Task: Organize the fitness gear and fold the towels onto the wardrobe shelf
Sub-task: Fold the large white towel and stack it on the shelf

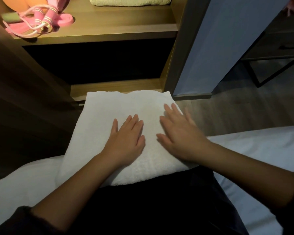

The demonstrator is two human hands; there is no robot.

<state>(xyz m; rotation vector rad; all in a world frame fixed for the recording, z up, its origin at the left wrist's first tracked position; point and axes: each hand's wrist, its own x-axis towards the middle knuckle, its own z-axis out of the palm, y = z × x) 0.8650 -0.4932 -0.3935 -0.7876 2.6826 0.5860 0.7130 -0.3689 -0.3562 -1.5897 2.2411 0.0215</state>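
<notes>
Pressing down on a folded white towel point(109, 119), both hands lie flat with the fingers straight and slightly spread, gripping nothing. The left hand point(126, 138) sits near the towel's middle, and the right hand point(178, 134) lies just beside it toward three o'clock, close to the towel's right edge. The towel rests across the person's lap point(159, 200), which is clothed in dark fabric, with its far edge pointing to twelve o'clock.

Up at twelve o'clock is the lit wardrobe shelf point(109, 26). A folded cream towel point(129, 1) lies at its back, cut off by the top of the view. At eleven o'clock on the same shelf a pink jump rope point(46, 19) is bundled together with a pink band point(66, 18). The pale wardrobe door point(219, 39) stands open at one o'clock. White bedding point(261, 146) spreads at four and eight o'clock, either side of the person.
</notes>
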